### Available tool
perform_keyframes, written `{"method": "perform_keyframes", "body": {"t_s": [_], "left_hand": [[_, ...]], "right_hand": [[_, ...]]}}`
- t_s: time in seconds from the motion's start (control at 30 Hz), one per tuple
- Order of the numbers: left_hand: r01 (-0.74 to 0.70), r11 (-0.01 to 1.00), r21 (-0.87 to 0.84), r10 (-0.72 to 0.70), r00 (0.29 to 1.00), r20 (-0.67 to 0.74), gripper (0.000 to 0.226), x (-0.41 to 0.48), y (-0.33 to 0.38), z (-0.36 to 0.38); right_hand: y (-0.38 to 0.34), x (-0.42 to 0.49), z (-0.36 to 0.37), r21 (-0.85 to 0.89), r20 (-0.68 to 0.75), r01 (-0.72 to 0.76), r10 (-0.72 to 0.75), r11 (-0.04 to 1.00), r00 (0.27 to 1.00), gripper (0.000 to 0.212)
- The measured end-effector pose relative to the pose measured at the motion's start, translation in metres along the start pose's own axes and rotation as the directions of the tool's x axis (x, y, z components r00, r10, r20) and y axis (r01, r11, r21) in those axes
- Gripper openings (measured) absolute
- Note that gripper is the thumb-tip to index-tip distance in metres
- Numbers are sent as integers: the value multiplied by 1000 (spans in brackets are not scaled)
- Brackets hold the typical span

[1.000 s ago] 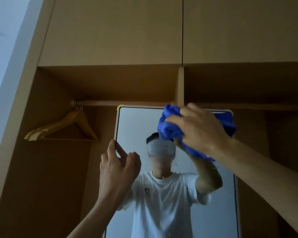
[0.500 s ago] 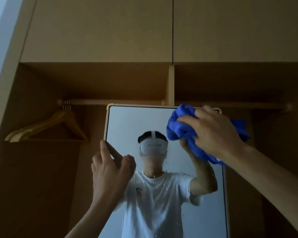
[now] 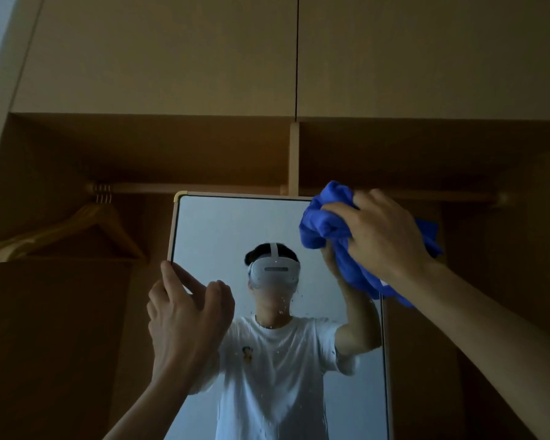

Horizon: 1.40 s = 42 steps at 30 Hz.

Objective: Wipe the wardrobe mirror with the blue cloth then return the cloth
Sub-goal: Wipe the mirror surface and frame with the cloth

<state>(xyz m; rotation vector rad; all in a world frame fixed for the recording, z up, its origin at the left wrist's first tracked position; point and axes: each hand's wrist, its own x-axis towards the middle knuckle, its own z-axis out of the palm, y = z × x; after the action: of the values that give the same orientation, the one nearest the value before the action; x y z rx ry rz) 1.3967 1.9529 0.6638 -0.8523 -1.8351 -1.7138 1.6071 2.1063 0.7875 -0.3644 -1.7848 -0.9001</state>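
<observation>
The mirror (image 3: 223,236) is being wiped.
The blue cloth (image 3: 324,223) is being gripped by the right hand (image 3: 385,236); its edge is being pinched by the left hand (image 3: 185,312), likely for steadiness.

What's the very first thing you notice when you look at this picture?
The bright blue cloth jumps out, bunched in the right hand against the top right corner of the mirror. The glass reflects a person in a white shirt, and water drops speckle its middle. The left hand touches the mirror's left edge, and wooden hangers hang on the rail further left.
</observation>
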Motion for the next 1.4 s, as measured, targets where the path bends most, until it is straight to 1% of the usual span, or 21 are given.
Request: {"method": "perform_keyframes", "body": {"t_s": [0.07, 0.17, 0.27, 0.33, 0.47, 0.53, 0.57, 0.63, 0.7, 0.8, 0.87, 0.93, 0.97, 1.03, 1.1, 1.17, 1.3, 1.4], "left_hand": [[0, 1000, -12, 0, 1000, 1, 96, -1, 1, -1], [6, 1000, -20, -6, 1000, -3, 94, -2, 2, -1], [26, 999, -19, -26, 1000, 0, 98, -3, 6, -2], [31, 999, -14, -31, 999, 6, 97, -3, 8, -3], [35, 999, 2, -35, 999, -6, 82, 0, 4, -3], [27, 1000, 2, -27, 1000, -9, 81, 1, 3, -4], [22, 1000, 5, -22, 1000, -12, 81, 1, 2, -4], [14, 1000, 13, -14, 1000, -14, 81, 0, 0, -4], [8, 1000, 20, -7, 1000, -13, 80, -1, -1, -4], [4, 999, 38, -4, 1000, -16, 80, -1, 1, -3], [0, 999, 44, 0, 1000, -12, 81, -1, 1, -3], [-5, 999, 46, 5, 1000, -9, 81, -1, 0, -3], [-8, 999, 47, 9, 1000, -10, 82, -2, -1, -3], [-18, 999, 50, 19, 1000, -15, 82, -2, -2, -3], [-28, 998, 55, 29, 999, -21, 82, -2, -3, -4], [-34, 998, 58, 35, 999, -24, 82, -3, -5, -4], [-28, 998, 62, 29, 999, -21, 82, -2, -5, -4], [-32, 996, 78, 33, 999, -11, 83, -3, -3, -4]], "right_hand": [[-7, -10, 5, 5, 13, 2, -3, 1000, 1000, 53], [-18, -41, 8, 46, 67, 93, -96, 995, 993, 54], [-17, -60, 7, 45, 72, 169, -172, 985, 982, 55], [-12, -53, 5, 33, 90, 116, -119, 993, 989, 51], [13, -19, 0, -62, 42, -26, 29, 998, 999, 43], [22, -12, -2, -27, 37, -94, 95, 995, 995, 42], [21, -15, -1, -7, 51, -103, 103, 995, 993, 43], [10, -32, 2, 33, 103, -75, 71, 997, 992, 46], [-2, -57, 3, 80, 161, -16, 3, 997, 987, 45], [-3, -76, 1, 116, 201, 23, -46, 993, 978, 46], [1, -68, -1, 103, 203, 10, -31, 995, 979, 44], [10, -50, 0, 35, 155, -5, -1, 999, 988, 40], [16, -39, -1, -4, 123, -30, 30, 1000, 992, 37], [28, -18, -5, -45, 64, -132, 135, 990, 989, 36], [28, -12, -5, -43, 57, -185, 188, 982, 981, 36], [14, -26, -2, -21, 84, -149, 150, 989, 985, 34], [-14, -74, 0, 96, 198, -81, 61, 992, 978, 35], [-11, -78, -1, 92, 198, -79, 60, 993, 978, 34]]}}
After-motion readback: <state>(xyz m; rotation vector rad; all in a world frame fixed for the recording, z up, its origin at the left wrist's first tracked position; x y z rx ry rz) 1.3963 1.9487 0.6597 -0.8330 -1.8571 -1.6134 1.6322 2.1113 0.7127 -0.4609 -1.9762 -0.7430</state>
